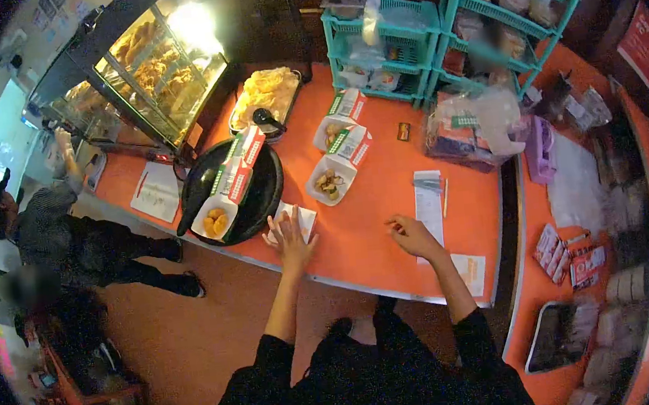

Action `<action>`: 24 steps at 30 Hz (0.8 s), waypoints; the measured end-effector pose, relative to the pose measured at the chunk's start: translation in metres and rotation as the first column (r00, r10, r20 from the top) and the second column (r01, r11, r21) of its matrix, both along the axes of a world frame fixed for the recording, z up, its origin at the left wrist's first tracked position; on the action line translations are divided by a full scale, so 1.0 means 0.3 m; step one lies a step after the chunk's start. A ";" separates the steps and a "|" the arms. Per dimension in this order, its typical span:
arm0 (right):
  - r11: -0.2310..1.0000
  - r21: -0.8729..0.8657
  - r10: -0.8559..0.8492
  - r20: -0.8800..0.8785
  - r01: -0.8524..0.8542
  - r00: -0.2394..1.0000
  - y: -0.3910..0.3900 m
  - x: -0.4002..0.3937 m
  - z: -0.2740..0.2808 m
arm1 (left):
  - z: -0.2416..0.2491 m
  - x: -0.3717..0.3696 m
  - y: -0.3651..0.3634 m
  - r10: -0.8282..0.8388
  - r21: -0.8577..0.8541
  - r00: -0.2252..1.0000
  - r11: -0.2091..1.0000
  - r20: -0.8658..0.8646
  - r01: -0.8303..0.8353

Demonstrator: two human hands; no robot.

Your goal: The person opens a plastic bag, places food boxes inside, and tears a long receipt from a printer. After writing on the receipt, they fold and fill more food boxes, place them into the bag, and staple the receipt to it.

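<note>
My left hand (291, 241), fingers spread, lies over a white paper (307, 218) near the front edge of the orange counter (346, 259). My right hand (409, 233) hovers over the counter with its fingers curled; whether it holds something small cannot be made out. Right of it lies a long receipt (429, 211) beside a thin stick (446, 198). An open box with golden fried pieces (216, 222) rests on a round black tray (265, 201). Two more open food boxes stand in the middle, the nearer holding brownish pieces (329, 184).
A lit glass food cabinet (159, 62) and a tray of yellow food (266, 94) stand back left. Teal racks (433, 29) rise behind. A plastic-wrapped pile (467, 132) sits at right. Another person (66, 229) stands at the far left.
</note>
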State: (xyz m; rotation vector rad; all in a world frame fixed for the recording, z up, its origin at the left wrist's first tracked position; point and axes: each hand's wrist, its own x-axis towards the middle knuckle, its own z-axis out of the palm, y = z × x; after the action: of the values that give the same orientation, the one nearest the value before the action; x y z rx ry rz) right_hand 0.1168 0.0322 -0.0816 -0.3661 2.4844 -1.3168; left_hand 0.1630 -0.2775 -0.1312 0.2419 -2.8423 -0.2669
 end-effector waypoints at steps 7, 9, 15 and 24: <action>0.920 0.279 -0.084 -0.547 0.276 0.833 0.033 -0.679 -0.248 | 0.036 -0.039 0.047 0.144 0.037 0.990 0.989 0.006 -0.144; 0.909 0.263 -0.109 -0.598 0.323 0.794 0.000 -0.810 -0.255 | 0.075 -0.074 0.084 0.190 -0.018 0.977 0.981 -0.094 -0.193; 0.752 0.357 -0.260 -0.612 0.554 0.747 -0.092 -0.819 -0.301 | 0.121 -0.275 0.072 0.036 0.140 0.999 0.990 -0.037 -0.030; 0.969 -0.234 -0.022 -0.390 -0.076 0.920 -0.283 -0.492 -0.083 | 0.047 -0.372 0.034 -0.004 0.306 0.993 0.951 0.119 -0.033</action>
State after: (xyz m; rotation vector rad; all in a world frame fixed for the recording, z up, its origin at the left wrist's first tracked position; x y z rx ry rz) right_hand -0.0307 -0.0528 -0.1065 -0.7898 2.6130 -1.6866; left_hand 0.0513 -0.2674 -0.1171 0.3517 -2.9027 -0.7180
